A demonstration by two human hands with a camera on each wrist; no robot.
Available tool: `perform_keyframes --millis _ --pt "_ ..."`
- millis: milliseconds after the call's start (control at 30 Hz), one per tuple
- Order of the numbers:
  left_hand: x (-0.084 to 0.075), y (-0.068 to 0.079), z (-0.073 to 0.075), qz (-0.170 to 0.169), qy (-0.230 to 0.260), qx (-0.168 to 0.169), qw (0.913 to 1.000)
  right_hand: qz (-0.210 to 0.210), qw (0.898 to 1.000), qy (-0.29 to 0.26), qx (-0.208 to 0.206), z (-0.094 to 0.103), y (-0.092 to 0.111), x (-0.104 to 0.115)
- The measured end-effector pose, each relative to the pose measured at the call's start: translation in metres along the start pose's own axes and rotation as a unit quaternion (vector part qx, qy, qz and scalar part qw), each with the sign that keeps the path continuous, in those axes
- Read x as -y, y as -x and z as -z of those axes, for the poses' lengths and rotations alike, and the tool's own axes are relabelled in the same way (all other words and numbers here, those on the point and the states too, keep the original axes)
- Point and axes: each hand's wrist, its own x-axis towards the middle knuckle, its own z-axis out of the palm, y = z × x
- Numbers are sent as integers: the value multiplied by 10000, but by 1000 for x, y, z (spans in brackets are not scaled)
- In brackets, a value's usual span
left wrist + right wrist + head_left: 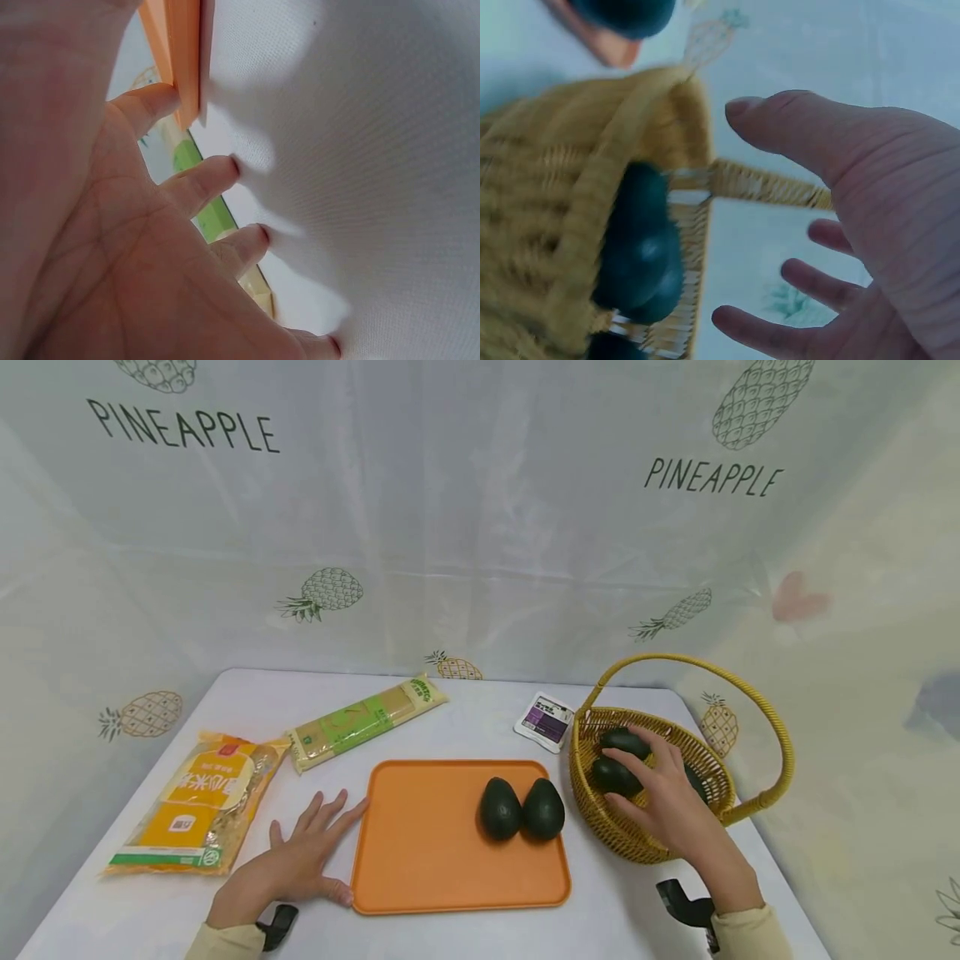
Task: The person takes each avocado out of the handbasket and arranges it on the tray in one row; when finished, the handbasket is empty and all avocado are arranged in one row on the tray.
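Observation:
An orange tray [420, 843] lies on the white table with two dark green avocados [500, 810] side by side on its right half. My left hand [300, 860] is spread at the tray's left edge, its thumb and index finger right at the rim. In the left wrist view the other fingertips [225, 171] rest on the tabletop. Above a wicker basket [618, 845] at the right, my right hand [667, 797] has its fingers apart and holds nothing. Several avocados [637, 240] lie inside that basket, partly hidden by the hand in the head view.
The basket's tall handle [780, 735] arches up to the right. A small purple-and-white packet [546, 722] lies beside the basket. Behind the tray is a long green-labelled pack [366, 720]; an orange-and-yellow bag [197, 806] lies at the left. A pineapple-print curtain [465, 543] stands behind the table.

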Motion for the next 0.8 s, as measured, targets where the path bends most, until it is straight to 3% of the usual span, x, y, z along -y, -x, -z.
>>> perform_keyframes --millis 200,400,667,800 --pt "0 0 0 5 -50 -7 10000 -173 9990 70 407 -9 8 -32" --pt "-1 0 1 46 -63 17 10000 -40 9971 -325 685 -15 11 -58" --pt "0 0 0 6 -67 -35 10000 327 9931 -537 992 -20 12 -70" --pt "-1 1 0 2 -86 -72 9999 294 9917 -611 1090 -20 11 -70"
